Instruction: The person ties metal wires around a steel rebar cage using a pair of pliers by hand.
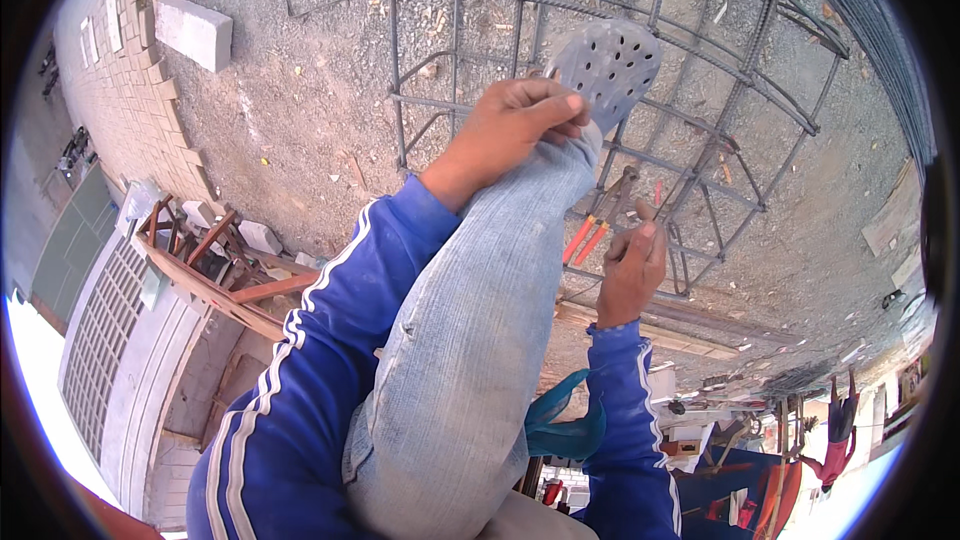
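Across the upper middle and right of the frame, a cage of steel bars (520, 5) is spread over gravelly ground (290, 110), and a grey perforated shoe (610, 65) is seen among its bars; whether a bar is stepped on cannot be told. Near the centre, the left hand (525, 130) is held above the jeans-clad leg (480, 320), its fingers curled closed and the thumb drawn against them. Right of centre, the right hand (632, 265) is closed, thumb near forefinger, close to the bars; whether anything thin is pinched in either hand cannot be told. Just left of it, pliers with orange-red handles (588, 238) are laid at the lower part of the cage. From here, knuckles could be scraped on bar ends if the right hand were moved quickly, the pliers could be knocked down between the bars by a careless brush, and the shoe could be caught if the foot were turned. No container can be made out for certain; boxy shapes (685, 447) at lower right are too small for contents to be read.
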{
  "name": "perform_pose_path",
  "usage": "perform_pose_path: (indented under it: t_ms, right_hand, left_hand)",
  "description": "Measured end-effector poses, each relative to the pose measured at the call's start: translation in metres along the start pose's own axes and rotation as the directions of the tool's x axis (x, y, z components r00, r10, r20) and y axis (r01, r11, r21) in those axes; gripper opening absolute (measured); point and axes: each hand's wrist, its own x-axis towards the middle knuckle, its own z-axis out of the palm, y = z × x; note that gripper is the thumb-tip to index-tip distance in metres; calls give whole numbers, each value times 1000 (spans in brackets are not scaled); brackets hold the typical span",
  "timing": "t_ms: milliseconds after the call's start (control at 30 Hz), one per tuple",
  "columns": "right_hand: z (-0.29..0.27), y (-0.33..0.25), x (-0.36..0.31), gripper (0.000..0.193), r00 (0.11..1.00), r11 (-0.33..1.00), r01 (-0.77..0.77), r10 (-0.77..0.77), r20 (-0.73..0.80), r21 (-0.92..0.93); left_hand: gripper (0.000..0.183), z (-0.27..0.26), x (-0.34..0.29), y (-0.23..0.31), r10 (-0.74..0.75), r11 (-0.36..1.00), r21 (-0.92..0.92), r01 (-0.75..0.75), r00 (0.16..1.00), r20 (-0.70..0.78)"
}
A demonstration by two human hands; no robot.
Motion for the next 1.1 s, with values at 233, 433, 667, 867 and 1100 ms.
perform_pose_path:
  t_ms: [233,433,667,867,1100]
  right_hand:
    - [-11,-18,24,35,997,993,-34,42,68,-115]
    - [-6,1,10,29,993,993,-110,108,47,42]
    - [-24,38,-14,28,900,862,-435,405,162,259]
    - [-29,81,-29,25,903,872,-428,402,152,237]
    - [-40,109,-38,23,863,888,-438,458,211,-139]
  left_hand:
    - [36,-45,-26,-69,-285,911,-403,88,840,-461]
    - [40,-30,-35,-126,-286,955,-12,297,908,-306]
    - [38,18,-53,-128,-401,865,219,450,885,-234]
    - [37,58,-65,-128,-463,810,299,505,863,-202]
    - [44,81,-61,-137,-428,851,265,454,891,-153]
